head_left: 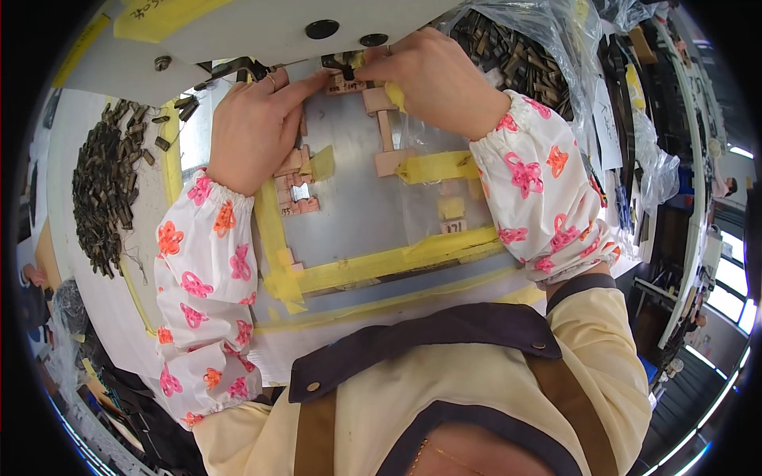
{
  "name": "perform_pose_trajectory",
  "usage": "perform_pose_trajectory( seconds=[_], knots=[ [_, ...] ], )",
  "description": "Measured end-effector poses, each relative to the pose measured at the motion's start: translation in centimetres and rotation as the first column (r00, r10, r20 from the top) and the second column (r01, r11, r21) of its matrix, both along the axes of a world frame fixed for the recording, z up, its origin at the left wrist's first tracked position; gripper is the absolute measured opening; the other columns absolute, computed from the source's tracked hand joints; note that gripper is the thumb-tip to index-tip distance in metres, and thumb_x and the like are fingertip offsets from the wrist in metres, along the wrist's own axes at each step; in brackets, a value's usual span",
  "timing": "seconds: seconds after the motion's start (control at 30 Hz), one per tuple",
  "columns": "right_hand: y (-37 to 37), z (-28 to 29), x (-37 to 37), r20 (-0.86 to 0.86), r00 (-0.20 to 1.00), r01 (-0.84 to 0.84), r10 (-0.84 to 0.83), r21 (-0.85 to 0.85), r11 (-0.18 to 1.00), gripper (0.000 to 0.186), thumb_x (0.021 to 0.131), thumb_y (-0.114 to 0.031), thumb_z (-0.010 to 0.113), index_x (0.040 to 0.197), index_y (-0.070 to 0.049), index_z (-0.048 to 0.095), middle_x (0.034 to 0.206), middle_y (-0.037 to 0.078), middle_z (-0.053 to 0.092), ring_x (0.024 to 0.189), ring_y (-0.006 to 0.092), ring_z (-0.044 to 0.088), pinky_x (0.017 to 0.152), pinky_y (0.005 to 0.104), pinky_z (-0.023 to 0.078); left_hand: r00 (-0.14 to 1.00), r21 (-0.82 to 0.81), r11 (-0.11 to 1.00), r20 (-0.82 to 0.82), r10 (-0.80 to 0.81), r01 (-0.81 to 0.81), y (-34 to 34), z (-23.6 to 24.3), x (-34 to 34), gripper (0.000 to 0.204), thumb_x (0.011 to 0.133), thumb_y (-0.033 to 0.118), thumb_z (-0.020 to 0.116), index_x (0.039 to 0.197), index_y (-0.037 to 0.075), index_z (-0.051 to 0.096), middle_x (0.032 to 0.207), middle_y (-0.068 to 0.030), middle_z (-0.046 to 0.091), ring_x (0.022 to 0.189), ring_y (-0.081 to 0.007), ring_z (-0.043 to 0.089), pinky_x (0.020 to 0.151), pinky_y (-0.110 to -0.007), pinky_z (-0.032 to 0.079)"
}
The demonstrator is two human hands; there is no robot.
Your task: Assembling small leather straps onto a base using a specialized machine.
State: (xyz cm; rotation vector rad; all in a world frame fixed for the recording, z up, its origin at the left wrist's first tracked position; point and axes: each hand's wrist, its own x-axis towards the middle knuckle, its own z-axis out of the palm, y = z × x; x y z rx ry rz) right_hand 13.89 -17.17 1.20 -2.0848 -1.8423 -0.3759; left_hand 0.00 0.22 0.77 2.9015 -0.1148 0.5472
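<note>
A machine head [238, 24] spans the top, with a metal presser foot [343, 65] over a small pinkish piece [346, 86]. My left hand [254, 131] has its index finger stretched to the piece's left side, fingers apart, a ring showing. My right hand [432, 83] reaches to the foot from the right, fingers extended, some tips hidden. Beneath them lies a metal plate [325, 230] framed in yellow tape [381, 266]. It carries pink blocks [298, 198] at left, a pink bar-shaped piece [385, 131] nearer the right and a clear plastic sheet [421, 202].
Small dark pieces with threads heap on the white table [67, 198] at left [103, 190]. More [520, 59] lie in clear plastic at back right. Crumpled plastic [659, 178] hangs at the right. Other people [33, 276] appear small at both far edges.
</note>
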Motion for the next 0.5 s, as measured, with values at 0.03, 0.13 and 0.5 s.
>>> perform_pose_trajectory(
  seconds=[0.03, 0.13, 0.5],
  knots=[
    [-0.03, -0.04, 0.08, -0.001, 1.000, 0.002, -0.002, 0.000, 1.000, 0.021, 0.066, -0.006, 0.060, 0.082, -0.015, 0.071, 0.082, 0.002, 0.064, 0.082, 0.0213, 0.061, 0.072, 0.0336, 0.047, 1.000, -0.007, 1.000, 0.024, -0.011, 0.011, 0.04, -0.07, 0.08, 0.033, 0.075, 0.006, 0.055, 0.105, 0.018, 0.063, 0.074, -0.0041, 0.059, 0.061, -0.0247, 0.054, 0.060, -0.033, 0.043],
    [0.01, -0.10, 0.68, -0.003, 1.000, 0.024, -0.024, -0.009, 1.000, 0.021, 0.067, -0.006, 0.059, 0.082, -0.016, 0.071, 0.084, 0.001, 0.064, 0.081, 0.0210, 0.061, 0.070, 0.0333, 0.046, 0.999, -0.016, 1.000, 0.043, -0.019, 0.020, 0.26, -0.40, 0.39, 0.034, 0.075, 0.006, 0.055, 0.105, 0.019, 0.063, 0.073, -0.0039, 0.057, 0.061, -0.0245, 0.054, 0.059, -0.033, 0.043],
    [0.05, -0.40, 0.68, 0.020, 0.999, 0.050, -0.049, -0.060, 0.997, 0.023, 0.070, -0.008, 0.059, 0.086, -0.020, 0.071, 0.090, -0.004, 0.062, 0.089, 0.0170, 0.058, 0.076, 0.0326, 0.042, 0.998, -0.046, 0.998, 0.054, -0.034, 0.036, 0.35, -0.53, 0.44, 0.033, 0.076, 0.006, 0.054, 0.106, 0.019, 0.063, 0.072, -0.0043, 0.056, 0.063, -0.0246, 0.054, 0.060, -0.034, 0.043]
  ],
)
